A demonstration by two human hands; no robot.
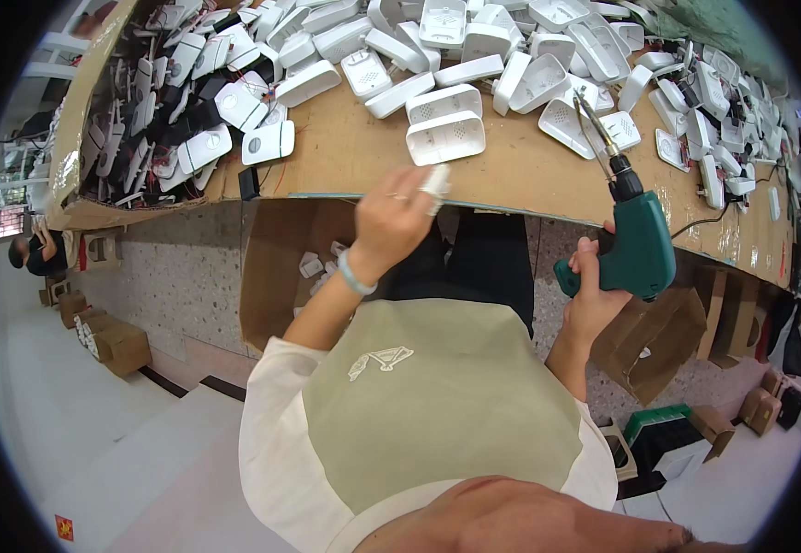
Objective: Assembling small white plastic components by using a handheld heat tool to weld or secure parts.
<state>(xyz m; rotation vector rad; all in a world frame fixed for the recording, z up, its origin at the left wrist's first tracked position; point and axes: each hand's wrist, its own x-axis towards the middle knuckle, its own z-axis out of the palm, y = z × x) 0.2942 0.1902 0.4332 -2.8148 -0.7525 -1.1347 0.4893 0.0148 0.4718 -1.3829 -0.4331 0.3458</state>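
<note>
My left hand [398,219] is raised at the front edge of the cardboard-covered workbench [511,170], fingers pinched on a small white plastic piece [437,182]. It sits just below two white plastic housings [444,136] lying open side down. My right hand [592,293] grips the handle of a green electric screwdriver [642,241]. The tool's long bit [592,120] points up over the bench toward the heap of white housings [474,46].
Black and white parts with wires [175,111] pile up on the bench's left; more white shells [723,111] lie on the right. Under the bench stand an open cardboard box [276,276] with white pieces and another box [658,346]. Another person [36,253] sits far left.
</note>
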